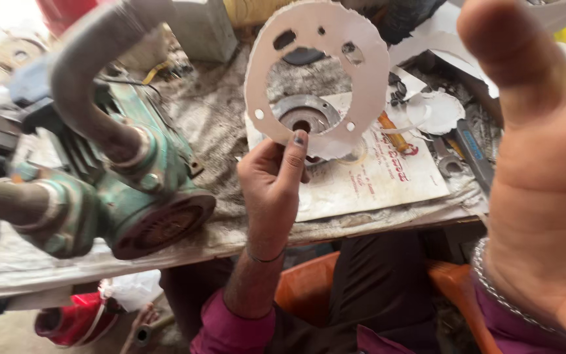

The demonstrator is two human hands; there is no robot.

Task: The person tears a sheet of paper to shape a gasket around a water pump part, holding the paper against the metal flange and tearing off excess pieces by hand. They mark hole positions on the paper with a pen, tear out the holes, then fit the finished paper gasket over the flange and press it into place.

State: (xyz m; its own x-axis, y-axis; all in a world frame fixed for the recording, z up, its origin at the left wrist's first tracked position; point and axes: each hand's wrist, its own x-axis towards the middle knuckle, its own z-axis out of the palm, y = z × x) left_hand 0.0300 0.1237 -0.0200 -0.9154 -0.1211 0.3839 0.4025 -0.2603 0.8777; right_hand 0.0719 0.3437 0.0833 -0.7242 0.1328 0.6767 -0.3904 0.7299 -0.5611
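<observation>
White paper gasket (316,78) is pinched at its six-o'clock edge by the left hand (271,190), above the metal flange (304,115); right hand (545,190) is spread open. Best held lightly, lest it tear.

A dusty workbench (211,111) carries a green water pump (109,183), a printed paper sheet (375,180), a round metal flange (304,117), a wrench (473,154), a screwdriver (394,137) and white paper scraps (437,111).
</observation>
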